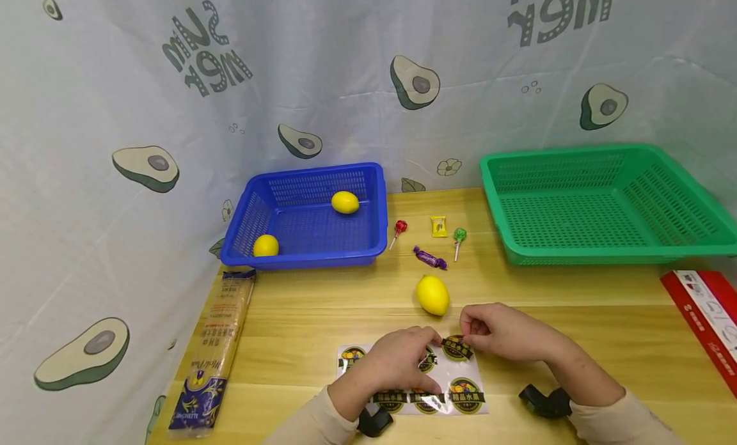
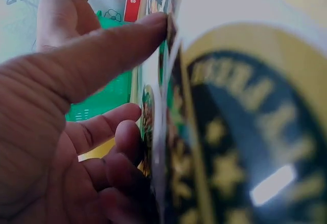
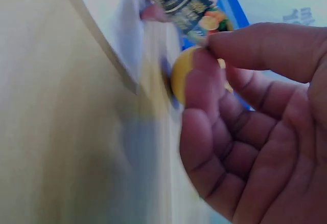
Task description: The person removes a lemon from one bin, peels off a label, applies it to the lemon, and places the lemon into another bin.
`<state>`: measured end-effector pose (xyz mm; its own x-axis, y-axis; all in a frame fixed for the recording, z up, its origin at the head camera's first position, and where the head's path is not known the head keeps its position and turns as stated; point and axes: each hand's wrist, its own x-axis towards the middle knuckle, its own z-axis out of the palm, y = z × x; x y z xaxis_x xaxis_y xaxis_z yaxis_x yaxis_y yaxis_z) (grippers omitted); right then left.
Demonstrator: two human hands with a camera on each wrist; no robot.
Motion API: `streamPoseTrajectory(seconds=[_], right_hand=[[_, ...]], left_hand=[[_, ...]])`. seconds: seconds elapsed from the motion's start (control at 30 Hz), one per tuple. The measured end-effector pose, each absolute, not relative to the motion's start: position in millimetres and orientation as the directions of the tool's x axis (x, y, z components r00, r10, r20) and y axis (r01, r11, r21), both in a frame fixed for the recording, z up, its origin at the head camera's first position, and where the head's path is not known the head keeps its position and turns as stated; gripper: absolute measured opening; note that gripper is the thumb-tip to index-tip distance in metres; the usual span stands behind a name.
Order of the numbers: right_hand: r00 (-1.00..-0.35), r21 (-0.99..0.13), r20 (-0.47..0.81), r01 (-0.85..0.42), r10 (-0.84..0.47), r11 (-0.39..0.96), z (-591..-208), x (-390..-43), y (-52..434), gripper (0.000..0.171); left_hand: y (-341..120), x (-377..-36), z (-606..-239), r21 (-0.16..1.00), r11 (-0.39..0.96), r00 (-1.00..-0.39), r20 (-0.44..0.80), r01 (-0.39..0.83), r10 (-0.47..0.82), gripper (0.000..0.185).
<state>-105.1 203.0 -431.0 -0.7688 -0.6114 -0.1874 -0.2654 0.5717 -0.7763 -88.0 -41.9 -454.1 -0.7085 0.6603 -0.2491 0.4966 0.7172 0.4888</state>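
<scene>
A white sheet of round black-and-gold fruit stickers [image 1: 449,369] lies on the table. My left hand [image 1: 403,362] rests on it, thumb and fingertips touching its surface; in the left wrist view the thumb [image 2: 117,55] reaches straight to the sheet. Between thumb and index finger, my right hand [image 1: 507,330] pinches the edge of one sticker [image 3: 189,12], which is lifted at the sheet's upper right corner. Whether its far edge still sticks to the sheet, I cannot tell. Just beyond the sheet sits a yellow lemon [image 1: 433,295], touched by neither hand.
Behind stand a blue basket [image 1: 322,262] holding two lemons and a green basket [image 1: 610,252]. Between them lie a red lollipop [image 1: 400,227], a green lollipop [image 1: 459,235], a yellow-wrapped candy [image 1: 439,226] and a purple-wrapped candy [image 1: 429,258]. Spaghetti [image 1: 213,349] lies left, a red box [image 1: 705,330] right.
</scene>
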Motion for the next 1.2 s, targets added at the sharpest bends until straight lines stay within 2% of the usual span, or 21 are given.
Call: streamPoseTrajectory(seconds=[0.07,0.13,0.23,0.33,0.43,0.63,1.0,1.2], right_hand=[[-0.778,-0.801,-0.178,-0.242,-0.603,0.548,-429.1,-106.2,204.1,0.012],[-0.780,-0.819,-0.171,-0.226,-0.601,0.527,-427.0,-106.3,203.9,0.011],[-0.780,-0.837,-0.159,-0.218,-0.605,0.502,-423.4,-105.7,201.9,0.010],[-0.793,-0.848,-0.144,-0.208,-0.591,0.487,-420.9,-105.8,199.4,0.010],[-0.819,-0.853,-0.112,-0.211,-0.562,0.477,-421.4,-106.1,198.3,0.011],[-0.855,-0.849,-0.082,-0.209,-0.512,0.485,-426.7,-107.2,200.3,0.014],[-0.868,-0.838,-0.083,-0.206,-0.490,0.505,-425.5,-106.7,198.2,0.014],[-0.916,-0.812,-0.057,-0.189,-0.398,0.552,-416.0,-115.5,190.1,0.012]], left_hand=[[-42.6,-88.8,-452.2,0.539,0.698,-0.715,-0.230,0.472,0.661,0.063],[-43.8,-89.6,-450.2,0.659,0.638,-0.736,-0.186,0.398,0.651,0.054],[-44.9,-89.9,-447.9,0.852,0.460,-0.780,-0.104,0.250,0.617,0.030],[-45.6,-88.9,-446.9,0.936,0.317,-0.814,-0.063,0.152,0.578,0.012],[-46.0,-88.5,-447.3,0.950,0.291,-0.844,-0.059,0.117,0.534,0.007],[-47.0,-91.7,-449.6,0.975,0.217,-0.896,-0.051,0.052,0.441,0.010],[-46.4,-91.2,-451.3,0.987,0.163,-0.915,-0.074,-0.010,0.396,0.015],[-43.9,-106.6,-451.8,0.996,0.077,-0.937,-0.070,-0.047,0.341,0.017]])
